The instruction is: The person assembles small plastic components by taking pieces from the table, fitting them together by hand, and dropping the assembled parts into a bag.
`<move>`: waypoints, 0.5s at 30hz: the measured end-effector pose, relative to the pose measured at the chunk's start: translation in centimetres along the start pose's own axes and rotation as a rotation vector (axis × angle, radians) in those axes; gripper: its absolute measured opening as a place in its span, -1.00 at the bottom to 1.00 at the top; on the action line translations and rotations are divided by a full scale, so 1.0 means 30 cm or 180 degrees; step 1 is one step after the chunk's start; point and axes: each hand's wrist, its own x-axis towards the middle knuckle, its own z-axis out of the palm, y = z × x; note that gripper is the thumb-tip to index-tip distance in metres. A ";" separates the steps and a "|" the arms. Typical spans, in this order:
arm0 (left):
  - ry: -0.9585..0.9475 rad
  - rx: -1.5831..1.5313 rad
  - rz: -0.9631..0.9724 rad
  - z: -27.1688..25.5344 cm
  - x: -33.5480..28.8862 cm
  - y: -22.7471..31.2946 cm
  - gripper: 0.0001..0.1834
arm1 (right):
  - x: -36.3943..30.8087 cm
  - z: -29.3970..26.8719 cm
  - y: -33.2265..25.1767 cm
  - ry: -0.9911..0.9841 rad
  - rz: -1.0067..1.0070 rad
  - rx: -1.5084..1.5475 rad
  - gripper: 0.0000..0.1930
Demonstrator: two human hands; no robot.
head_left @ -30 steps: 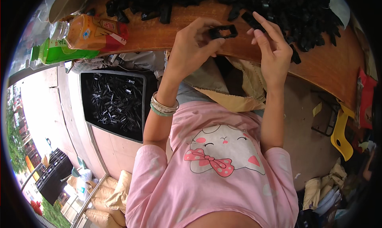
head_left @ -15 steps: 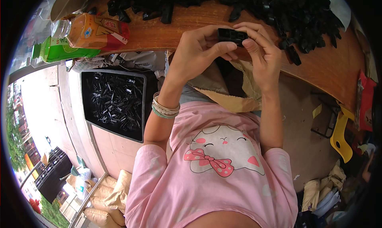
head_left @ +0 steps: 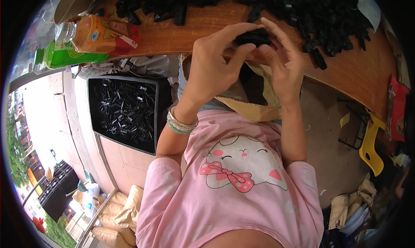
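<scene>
wooden table (head_left: 168, 38): black heap (head_left: 298, 10) | bin (head_left: 156, 114) at left | left hand (head_left: 209, 59), right hand (head_left: 285, 59): gripping part (head_left: 254, 37)

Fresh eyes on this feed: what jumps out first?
The pink cat-print T-shirt would come first, filling the lower middle. Above it, the left hand and right hand hold a black part near a heap of black parts on the wooden table. At upper left, an orange bottle and a green bottle stand out.

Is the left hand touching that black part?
Touching: the head view shows the left hand gripping the black part, thumb lying over its near edge.
</scene>
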 end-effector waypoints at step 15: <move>0.1403 0.3504 0.0542 -0.252 0.116 -0.129 -0.73 | 0.010 -0.096 -0.047 -0.1293 0.0116 -0.1752 -0.79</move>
